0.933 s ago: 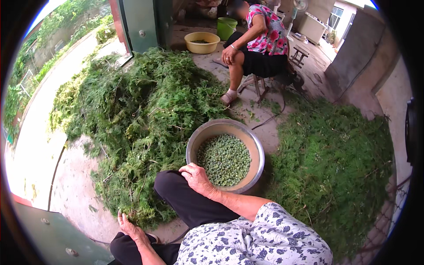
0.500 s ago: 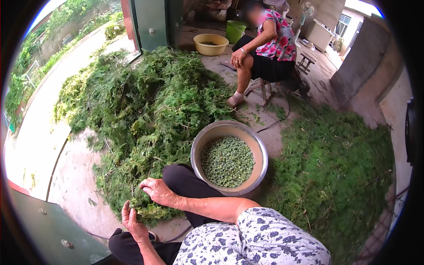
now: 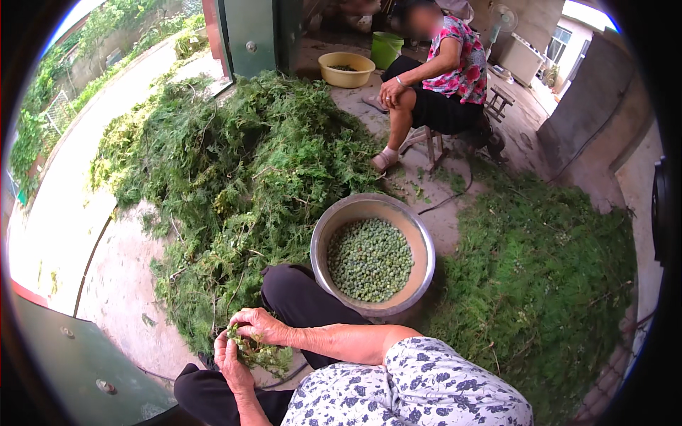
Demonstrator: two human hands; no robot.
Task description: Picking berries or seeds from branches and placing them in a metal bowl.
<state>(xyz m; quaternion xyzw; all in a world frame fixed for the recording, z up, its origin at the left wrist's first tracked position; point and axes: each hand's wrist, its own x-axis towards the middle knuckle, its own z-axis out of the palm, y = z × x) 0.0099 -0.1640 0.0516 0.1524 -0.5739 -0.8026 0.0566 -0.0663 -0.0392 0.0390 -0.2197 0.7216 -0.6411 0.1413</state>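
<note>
A leafy green evergreen sprig (image 3: 264, 355) is held low in front of me, left of my knee. My left hand (image 3: 233, 366) has its fingers closed on the sprig's upper end. Right against it, my right hand (image 3: 261, 327) pinches the same sprig, its fingertips partly hidden among the leaves. A metal basin (image 3: 321, 264) stands beyond my knee to the right, partly filled with small round green seed cones (image 3: 369, 260). Just past my hands spreads a large heap of cut evergreen branches (image 3: 249, 163).
More green branches (image 3: 533, 263) lie on the right. A person (image 3: 444, 71) sits on a low stool at the back, a hand on the knee. Nearby are a yellow basin (image 3: 347, 77) and a green bucket (image 3: 386, 50). A green metal door panel (image 3: 78, 362) stands at lower left.
My hands have come together, and the sprig is now lifted between them, nearer to me. The view has shifted slightly. The seated person stays in place.
</note>
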